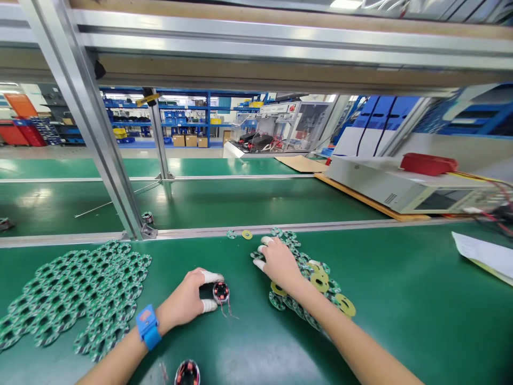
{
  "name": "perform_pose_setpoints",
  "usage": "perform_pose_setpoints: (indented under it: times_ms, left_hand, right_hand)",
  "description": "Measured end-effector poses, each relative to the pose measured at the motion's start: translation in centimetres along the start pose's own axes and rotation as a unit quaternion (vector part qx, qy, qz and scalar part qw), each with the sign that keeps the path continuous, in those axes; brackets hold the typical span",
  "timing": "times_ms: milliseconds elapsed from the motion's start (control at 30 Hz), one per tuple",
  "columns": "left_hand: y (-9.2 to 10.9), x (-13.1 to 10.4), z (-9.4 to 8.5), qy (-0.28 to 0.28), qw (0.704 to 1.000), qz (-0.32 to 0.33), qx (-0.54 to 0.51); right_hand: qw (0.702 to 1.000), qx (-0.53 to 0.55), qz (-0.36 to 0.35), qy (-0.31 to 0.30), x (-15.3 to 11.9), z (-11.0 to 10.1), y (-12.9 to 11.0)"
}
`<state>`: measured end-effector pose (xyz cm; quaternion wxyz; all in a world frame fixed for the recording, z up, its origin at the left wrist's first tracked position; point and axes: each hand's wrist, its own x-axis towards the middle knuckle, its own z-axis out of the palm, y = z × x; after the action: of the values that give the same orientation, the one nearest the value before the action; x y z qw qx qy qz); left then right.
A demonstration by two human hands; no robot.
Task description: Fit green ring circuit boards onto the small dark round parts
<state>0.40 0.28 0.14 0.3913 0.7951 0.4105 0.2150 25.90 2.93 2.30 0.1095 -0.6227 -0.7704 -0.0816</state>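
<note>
My left hand (187,297) wears finger cots and a blue wrist strap. Its thumb and forefinger grip a small round motor stator (220,292) with copper coils, whose thin wire leads trail onto the green bench. At the edge of a loose heap of green ring-shaped circuit boards (277,301), my right hand (279,262) has its cot-covered fingertips closed about one ring-shaped circuit board (255,256). Yellow rings (319,281) lie among the heap, partly hidden under my right forearm. A second stator (187,372) stands at the bottom edge of the view.
Many ring boards (86,289) are spread flat at the left. One loose board (231,234) and a yellow ring (247,235) lie by the bench's back rail. A metal post (92,123) rises at left. Paper (483,254) and a grey instrument (385,184) are at right.
</note>
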Motion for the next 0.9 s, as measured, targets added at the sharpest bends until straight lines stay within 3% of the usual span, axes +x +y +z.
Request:
perform_pose_setpoints:
  times_ms: [67, 133, 233, 333, 400, 600, 767, 833, 900]
  left_hand:
    - [-0.2, 0.1, -0.3, 0.012, 1.0, -0.001, -0.022]
    - [0.0, 0.1, -0.5, 0.07, 0.997, -0.006, -0.036]
    - [1.4, 0.2, -0.5, 0.163, 0.986, 0.001, -0.019]
    - [2.8, 0.2, -0.1, 0.141, 0.99, 0.014, -0.015]
    - [3.3, 0.2, 0.1, 0.107, 0.993, 0.017, -0.043]
    - [3.2, 0.3, -0.4, 0.11, 0.989, 0.003, -0.102]
    - [3.5, 0.4, -0.2, 0.072, 0.989, 0.0, -0.128]
    - [3.6, 0.2, 0.1, 0.099, 0.993, -0.004, -0.064]
    - [3.5, 0.0, 0.6, 0.123, 0.99, -0.017, 0.061]
  right_hand:
    - [0.999, 0.021, -0.046, -0.008, -0.5, 0.1, -1.2]
    - [0.994, 0.055, -0.094, 0.001, -1.0, 0.0, -2.5]
    - [0.966, 0.162, -0.177, 0.094, -1.6, 0.0, -4.2]
    - [0.916, 0.258, -0.241, 0.189, -2.0, -0.2, -5.3]
    - [0.903, 0.279, -0.261, 0.196, -2.2, -0.6, -5.8]
    - [0.927, 0.289, -0.234, 0.046, -2.8, -2.3, -5.9]
    - [0.938, 0.235, -0.243, 0.073, -2.6, -2.2, -5.6]
    - [0.942, 0.235, -0.221, 0.092, -2.2, -1.7, -4.9]
    - [0.95, 0.266, -0.139, 0.083, -1.6, -1.2, -4.0]
